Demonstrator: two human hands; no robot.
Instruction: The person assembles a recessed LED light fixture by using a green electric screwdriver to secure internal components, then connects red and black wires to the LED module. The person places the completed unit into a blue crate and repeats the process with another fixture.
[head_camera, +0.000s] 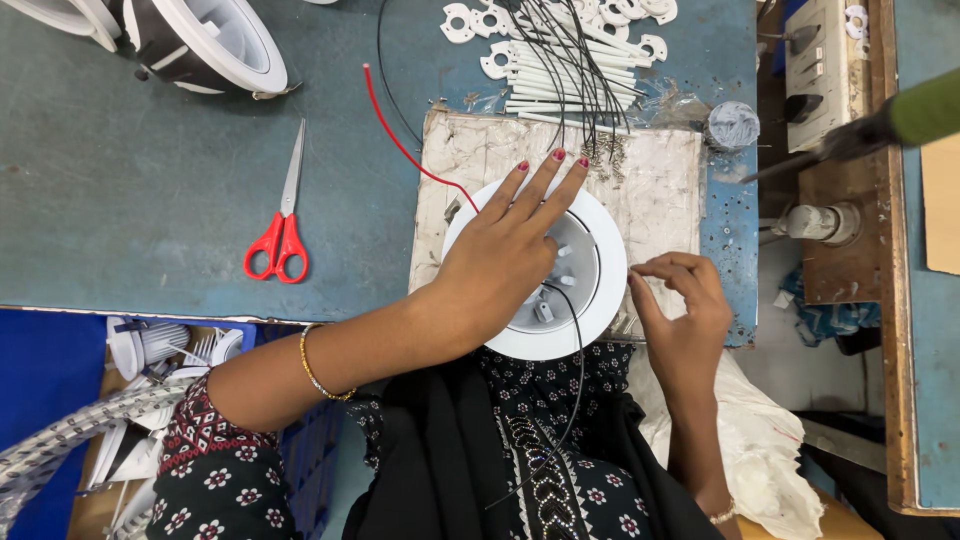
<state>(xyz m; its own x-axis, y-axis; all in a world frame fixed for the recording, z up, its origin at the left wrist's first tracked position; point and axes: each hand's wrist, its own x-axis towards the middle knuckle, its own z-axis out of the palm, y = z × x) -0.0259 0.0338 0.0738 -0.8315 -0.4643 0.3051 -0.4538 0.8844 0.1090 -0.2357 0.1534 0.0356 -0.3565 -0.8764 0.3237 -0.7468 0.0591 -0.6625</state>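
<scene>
A round white downlight housing lies on a worn beige pad at the table's near edge. My left hand rests flat across its top, fingers spread and pointing away. My right hand is at the housing's right rim, with fingertips pinched together on something too small to make out. A black wire runs from the housing's middle down toward my lap. A red wire leads off from under my left hand to the upper left.
Red-handled scissors lie on the blue-green table at left. More white housings sit at top left. White sleeved black wires and white clips are heaped behind the pad. A soldering iron and a grey roll are at right.
</scene>
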